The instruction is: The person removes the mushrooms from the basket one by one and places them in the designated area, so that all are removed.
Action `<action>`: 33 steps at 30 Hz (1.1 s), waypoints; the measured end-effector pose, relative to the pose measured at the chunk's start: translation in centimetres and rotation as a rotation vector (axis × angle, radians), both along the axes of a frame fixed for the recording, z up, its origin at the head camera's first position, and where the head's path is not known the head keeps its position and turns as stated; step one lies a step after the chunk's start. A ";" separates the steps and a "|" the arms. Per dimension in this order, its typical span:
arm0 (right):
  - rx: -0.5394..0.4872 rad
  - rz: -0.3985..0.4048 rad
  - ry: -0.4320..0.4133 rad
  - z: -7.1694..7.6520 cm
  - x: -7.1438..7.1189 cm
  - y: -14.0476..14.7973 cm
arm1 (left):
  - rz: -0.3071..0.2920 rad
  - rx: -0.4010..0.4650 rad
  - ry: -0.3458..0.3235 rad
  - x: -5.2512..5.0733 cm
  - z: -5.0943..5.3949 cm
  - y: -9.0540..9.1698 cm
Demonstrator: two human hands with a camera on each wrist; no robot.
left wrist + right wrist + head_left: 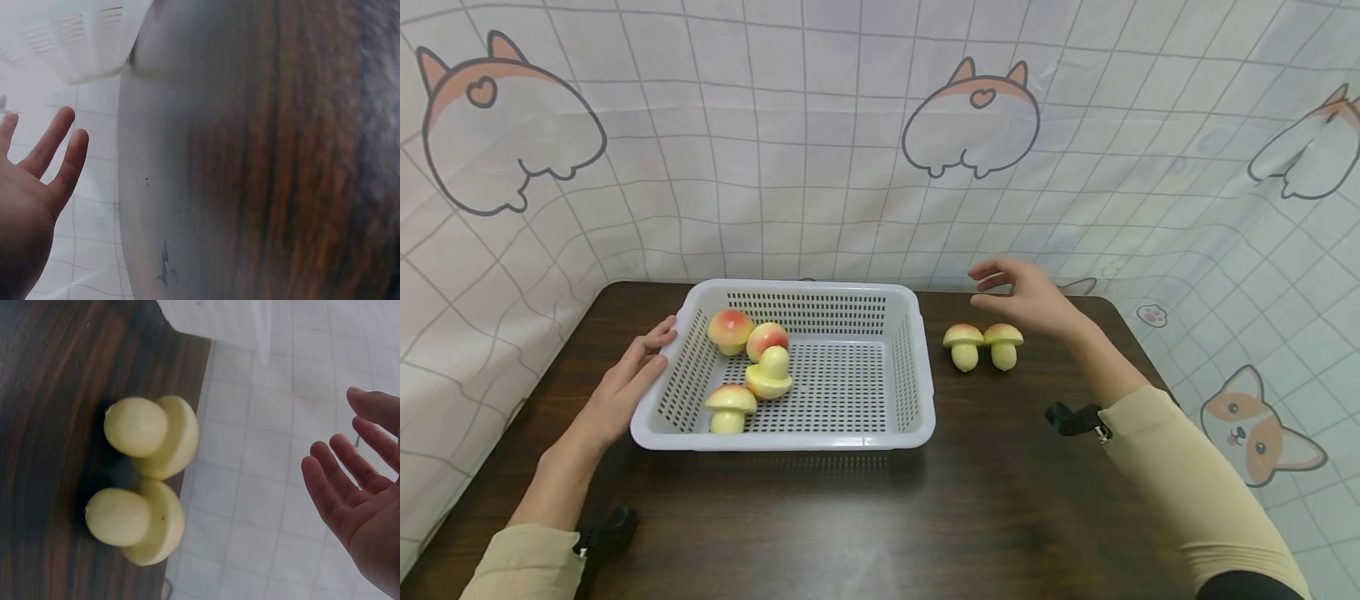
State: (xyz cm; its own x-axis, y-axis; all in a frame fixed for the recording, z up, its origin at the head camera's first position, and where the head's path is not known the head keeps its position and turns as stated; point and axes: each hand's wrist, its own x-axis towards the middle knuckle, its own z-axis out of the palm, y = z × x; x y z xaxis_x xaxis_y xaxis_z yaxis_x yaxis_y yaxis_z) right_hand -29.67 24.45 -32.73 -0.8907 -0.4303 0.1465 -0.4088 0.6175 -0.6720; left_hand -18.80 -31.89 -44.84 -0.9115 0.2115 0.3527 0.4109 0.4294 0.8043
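A white plastic basket (812, 442) with slotted walls stands on the table's left half. Several toy mushrooms lie toward its left side, among them an upright one (730, 408) at the front and one with its stem up (769, 375). My left hand (628, 379) rests on the basket's left rim, fingers fairly straight. Two more toy mushrooms, a left one (964, 346) and a right one (1003, 346), stand side by side to the right of the basket. Above and behind them hovers my right hand (1026, 296), its fingers loosely bent, holding nothing; the right wrist view shows it apart from both.
The dark wooden table (850, 525) has a back edge close behind the basket. A white checked curtain (865, 183) with cartoon corgis hangs behind and along both sides. Black straps with small devices sit on the left wrist (606, 533) and right wrist (1075, 419).
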 end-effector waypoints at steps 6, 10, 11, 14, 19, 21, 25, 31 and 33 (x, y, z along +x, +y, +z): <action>-0.019 0.064 0.034 0.3 0.1 -2.1 | -0.003 0.010 0.009 0.0 -0.1 0.0; -0.015 0.110 0.059 0.6 0.1 -3.5 | 0.007 0.004 0.019 0.0 -0.2 0.0; -0.008 0.121 0.068 0.7 0.1 -3.9 | 0.009 0.003 0.020 0.0 -0.2 0.0; 0.020 0.144 0.090 1.1 0.0 -4.8 | 0.013 0.005 0.026 0.0 -0.3 0.0; 0.050 0.143 0.086 1.7 0.0 -6.4 | 0.017 0.007 0.028 0.0 -0.1 0.1; 0.059 0.145 0.087 2.0 0.0 -7.2 | 0.021 0.000 0.033 0.0 0.0 0.0; 0.073 0.169 0.089 2.2 -0.1 -8.6 | 0.030 -0.021 0.055 -0.1 0.0 0.0; 0.073 0.224 0.058 2.1 -0.2 -10.6 | 0.029 -0.035 0.079 -0.3 0.0 0.0; 0.079 0.247 0.065 2.1 -0.3 -11.2 | 0.029 -0.040 0.080 -0.4 0.0 -0.1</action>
State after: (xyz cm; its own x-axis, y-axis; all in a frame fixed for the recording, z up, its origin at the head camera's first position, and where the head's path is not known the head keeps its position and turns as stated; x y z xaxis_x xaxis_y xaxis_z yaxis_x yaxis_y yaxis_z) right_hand -29.99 13.27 -30.63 -0.7468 -0.6462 0.1576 -0.5948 0.5428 -0.5930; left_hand -19.16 -31.95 -44.81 -0.8867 0.2003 0.4166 0.4599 0.4730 0.7515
